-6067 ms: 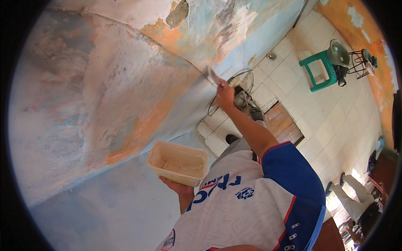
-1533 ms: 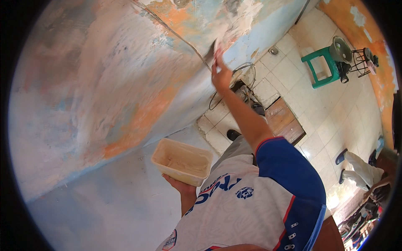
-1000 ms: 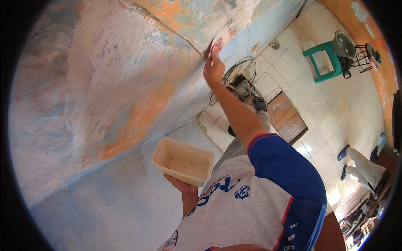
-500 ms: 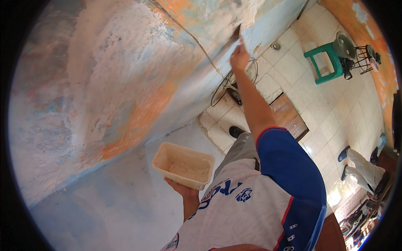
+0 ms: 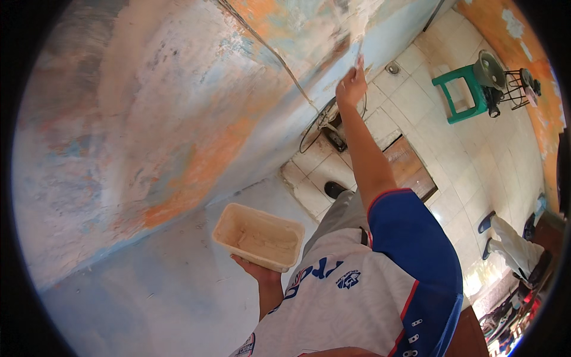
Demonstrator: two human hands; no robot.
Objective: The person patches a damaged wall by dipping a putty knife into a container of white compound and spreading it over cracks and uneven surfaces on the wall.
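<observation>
My left hand (image 5: 259,272) supports a cream rectangular plastic tub (image 5: 284,263) from beneath, its fingers mostly hidden under the base. Pale paste coats the tub's floor and inner walls. Stretched out toward the wall, my right hand (image 5: 351,88) is closed round a putty knife (image 5: 360,47), whose thin blade shows only edge-on and blurred against the surface. The wall (image 5: 137,119) is rough, with patches of orange, light blue and whitish filler. I cannot tell whether the blade touches it.
A cable (image 5: 267,50) runs down the wall to a dark device (image 5: 334,138) by the floor. On the tiles stand a green stool (image 5: 461,113) with a grey bowl-shaped thing (image 5: 489,70). Another person's legs (image 5: 511,244) show at right, near a brown wooden board (image 5: 410,166).
My right hand has moved slightly down and right, and the putty knife has turned from showing a dark blade face to edge-on. The tub has shifted slightly left.
</observation>
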